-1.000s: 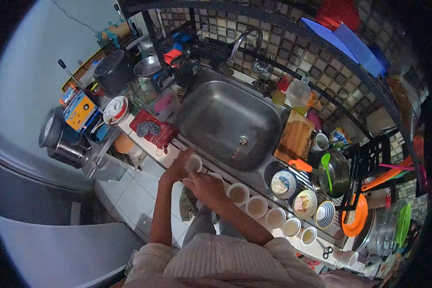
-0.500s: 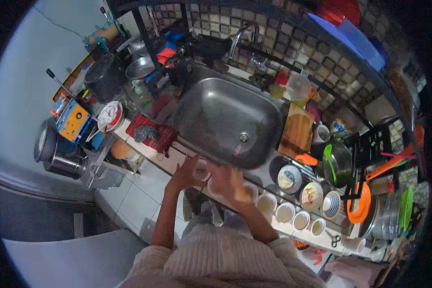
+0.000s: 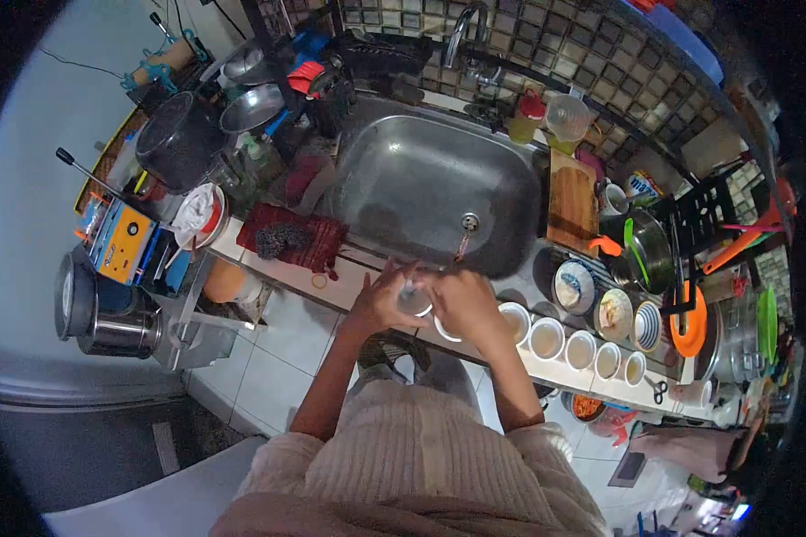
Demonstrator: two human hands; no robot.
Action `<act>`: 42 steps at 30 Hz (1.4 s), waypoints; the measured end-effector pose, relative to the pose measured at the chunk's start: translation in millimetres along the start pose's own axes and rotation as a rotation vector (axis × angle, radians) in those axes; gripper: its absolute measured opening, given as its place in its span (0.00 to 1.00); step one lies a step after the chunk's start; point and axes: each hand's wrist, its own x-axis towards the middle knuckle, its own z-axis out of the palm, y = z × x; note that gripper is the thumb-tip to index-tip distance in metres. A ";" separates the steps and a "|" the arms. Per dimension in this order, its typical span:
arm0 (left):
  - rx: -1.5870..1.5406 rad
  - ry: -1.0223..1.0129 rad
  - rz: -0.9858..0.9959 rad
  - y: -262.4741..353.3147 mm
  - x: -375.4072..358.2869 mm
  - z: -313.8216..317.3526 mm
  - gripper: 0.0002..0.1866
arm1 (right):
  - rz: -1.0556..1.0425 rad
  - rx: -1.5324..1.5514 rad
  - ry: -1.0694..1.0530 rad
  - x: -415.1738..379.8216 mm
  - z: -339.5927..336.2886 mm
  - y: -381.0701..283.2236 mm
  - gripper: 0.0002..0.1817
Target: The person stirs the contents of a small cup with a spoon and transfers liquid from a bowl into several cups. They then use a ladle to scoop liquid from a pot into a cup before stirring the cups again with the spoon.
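At the front edge of the counter, my left hand (image 3: 381,302) curls around a small clear plastic cup (image 3: 414,302). My right hand (image 3: 465,306) meets it from the other side, its bent fingers at the cup's rim; the fingertips are partly hidden. Under my right hand, another cup (image 3: 448,330) shows only its lower edge. To the right runs a row of several cups holding pale liquid, the nearest being a white-rimmed cup (image 3: 546,338).
Behind my hands lies a steel sink (image 3: 421,192). A red cloth (image 3: 327,246) with a dark scouring pad (image 3: 282,238) rests to the left. On the right are patterned bowls (image 3: 613,315), a wooden board (image 3: 571,199), scissors (image 3: 657,388) and an orange plate (image 3: 688,322).
My right hand, blurred earlier, has come in against the cup at my left hand. The whole view has shifted, so the counter and sink appear higher and more to the right.
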 end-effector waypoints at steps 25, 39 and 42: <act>0.050 0.157 0.103 -7.5 -0.4 9.7 0.58 | 0.118 -0.150 0.142 -7.9 13.4 -23.5 0.08; 0.091 0.101 0.094 -3.3 -1.8 4.2 0.58 | 0.103 -0.081 0.222 -8.4 13.2 -23.0 0.07; 0.067 0.090 0.081 -4.6 -0.6 5.0 0.58 | 0.078 -0.115 0.194 -6.8 21.6 -19.1 0.08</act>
